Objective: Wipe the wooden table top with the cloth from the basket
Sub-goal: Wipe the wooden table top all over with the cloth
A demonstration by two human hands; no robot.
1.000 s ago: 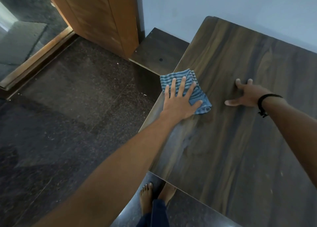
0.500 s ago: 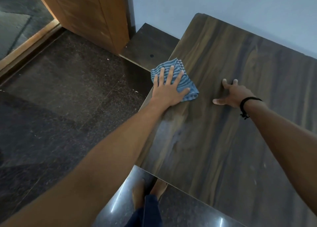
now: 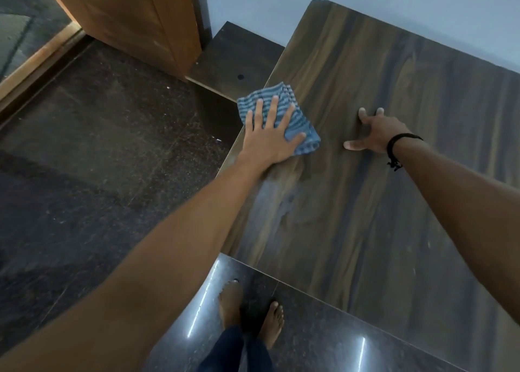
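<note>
The blue-and-grey striped cloth [image 3: 304, 124], folded into a rumpled pad, is lying at the left edge of the wooden table top [image 3: 365, 216], one corner overhanging it. The left hand [image 3: 267, 140] is pressing flat on it, fingers straight and spread, not clenching. The right hand [image 3: 377, 132], a black wristband [image 3: 394, 146] behind it, is bracing on bare wood nearby, fingers splayed, holding nothing. Dark streaky grain is showing a dull sheen. A polished dark stone floor [image 3: 98, 146], a wooden door [image 3: 135, 19] and a pale wall [image 3: 394, 0] are surrounding it.
</note>
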